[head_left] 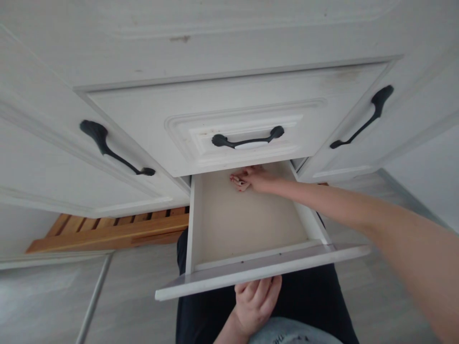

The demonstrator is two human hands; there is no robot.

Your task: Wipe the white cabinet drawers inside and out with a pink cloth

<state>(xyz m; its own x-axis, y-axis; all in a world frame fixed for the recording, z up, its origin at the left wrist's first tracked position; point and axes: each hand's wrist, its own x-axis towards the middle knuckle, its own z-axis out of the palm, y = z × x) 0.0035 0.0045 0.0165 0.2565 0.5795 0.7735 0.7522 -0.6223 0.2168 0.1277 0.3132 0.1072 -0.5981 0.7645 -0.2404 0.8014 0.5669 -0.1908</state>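
Deep inside the open drawer (247,224), near its back wall, your right hand (251,179) lies with the arm stretched out long from the lower right, fingers curled inward and low against the drawer floor. Whether those fingers are closed on anything I cannot tell: the drawer above overhangs them, and only the knuckles and fingertips show. Your left hand (256,301) sits below the pulled-out drawer front (258,274), fingers bent up and clamped on its underside (the grip itself is out of sight behind the panel). The two hands are well apart, one at the back of the drawer, one at its front.

Your left wrist runs off the bottom edge, and your right upper arm is cut off at the right edge. Dark trousers fill the gap beneath the drawer.

Inside, the drawer is plain, smooth and cream-coloured, with a shallow rectangular box shape. All the cabinet fronts are white painted panels with raised mouldings, slightly scuffed. Each carries a curved black handle (247,140) with knobbed ends. A slatted wooden mat (107,231), honey-coloured, lies on the pale grey floor at left.
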